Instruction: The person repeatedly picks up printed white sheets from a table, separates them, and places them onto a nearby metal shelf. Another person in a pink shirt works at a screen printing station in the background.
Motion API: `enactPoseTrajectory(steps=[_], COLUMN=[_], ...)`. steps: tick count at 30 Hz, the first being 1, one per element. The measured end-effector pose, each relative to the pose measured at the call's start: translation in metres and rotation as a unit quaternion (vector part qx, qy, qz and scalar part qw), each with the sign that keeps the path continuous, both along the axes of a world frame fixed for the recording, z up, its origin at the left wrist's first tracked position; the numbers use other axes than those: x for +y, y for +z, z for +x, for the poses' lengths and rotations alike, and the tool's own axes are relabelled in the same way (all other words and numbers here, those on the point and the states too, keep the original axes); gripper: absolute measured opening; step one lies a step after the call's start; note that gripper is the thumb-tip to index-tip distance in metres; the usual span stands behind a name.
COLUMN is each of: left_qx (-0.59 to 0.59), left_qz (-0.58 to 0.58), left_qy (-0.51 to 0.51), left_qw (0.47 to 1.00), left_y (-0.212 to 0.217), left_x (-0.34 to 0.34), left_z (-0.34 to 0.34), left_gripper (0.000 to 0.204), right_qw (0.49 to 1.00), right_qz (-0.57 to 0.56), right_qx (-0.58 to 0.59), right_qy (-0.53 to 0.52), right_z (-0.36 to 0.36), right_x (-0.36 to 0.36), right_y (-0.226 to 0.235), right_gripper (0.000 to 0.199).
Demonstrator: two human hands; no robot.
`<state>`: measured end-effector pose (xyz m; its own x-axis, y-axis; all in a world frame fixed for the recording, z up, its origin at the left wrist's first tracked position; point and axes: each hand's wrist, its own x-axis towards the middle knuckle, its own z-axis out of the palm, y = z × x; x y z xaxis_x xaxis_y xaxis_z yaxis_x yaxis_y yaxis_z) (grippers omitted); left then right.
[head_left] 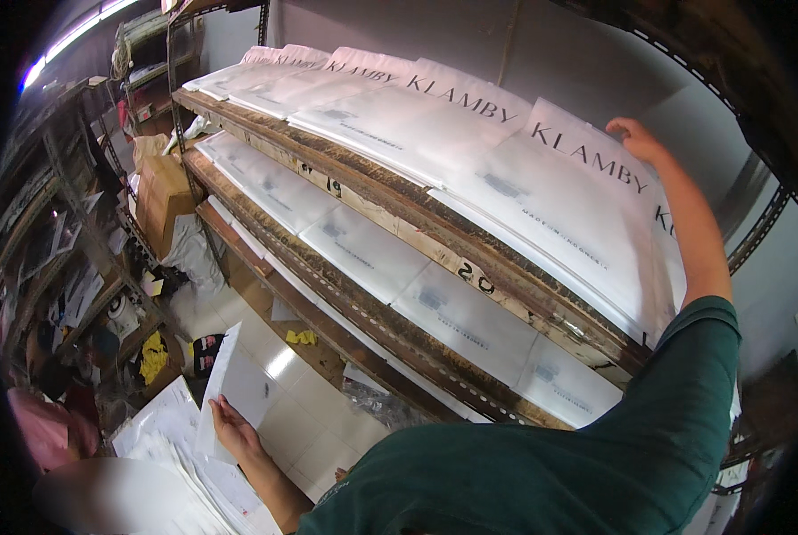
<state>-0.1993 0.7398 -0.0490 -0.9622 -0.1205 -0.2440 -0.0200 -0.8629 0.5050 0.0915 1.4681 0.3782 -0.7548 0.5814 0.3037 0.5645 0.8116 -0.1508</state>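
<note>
My left hand, low on the left, is closed on a flat white packet and holds it upright by its lower part. My right hand reaches over the upper shelf to the far edge of a translucent printed plastic packet. Its fingers are bent and apart, close to that packet's top corner. Whether they touch the plastic I cannot tell. The packet lies on a stack at the right end of a row of similar stacks, with another partly hidden by my right forearm.
A worn wooden shelf edge runs diagonally below the stacks. More white packets lie on the shelf beneath. At left stand a cardboard box and crowded metal racks. A pile of white sheets lies beside my left hand.
</note>
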Motion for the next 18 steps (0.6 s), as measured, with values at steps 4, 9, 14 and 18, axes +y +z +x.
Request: enactPoseTrajectory(steps=[4, 9, 14, 18], left_qx=[0.008, 0.041, 0.015, 0.067], left_qz=[0.005, 0.022, 0.014, 0.032], left_qy=[-0.053, -0.119, -0.129, -0.235], left_qw=[0.999, 0.992, 0.991, 0.969], left_y=[0.001, 0.007, 0.017, 0.007], left_x=[-0.002, -0.009, -0.01, 0.016], left_z=[-0.009, -0.024, -0.037, -0.058], left_gripper=[0.024, 0.024, 0.021, 0.017], right_qw=[0.995, 0.978, 0.896, 0.865], right_qz=[0.088, 0.105, 0.189, 0.171], right_qx=[0.025, -0.003, 0.002, 0.0], right_qy=[0.049, 0.18, 0.401, 0.472], right_z=[-0.014, -0.083, -0.161, -0.229], right_x=[-0.047, -0.19, -0.375, -0.475], right_y=[0.02, 0.045, 0.064, 0.025], right_gripper=[0.044, 0.033, 0.043, 0.045])
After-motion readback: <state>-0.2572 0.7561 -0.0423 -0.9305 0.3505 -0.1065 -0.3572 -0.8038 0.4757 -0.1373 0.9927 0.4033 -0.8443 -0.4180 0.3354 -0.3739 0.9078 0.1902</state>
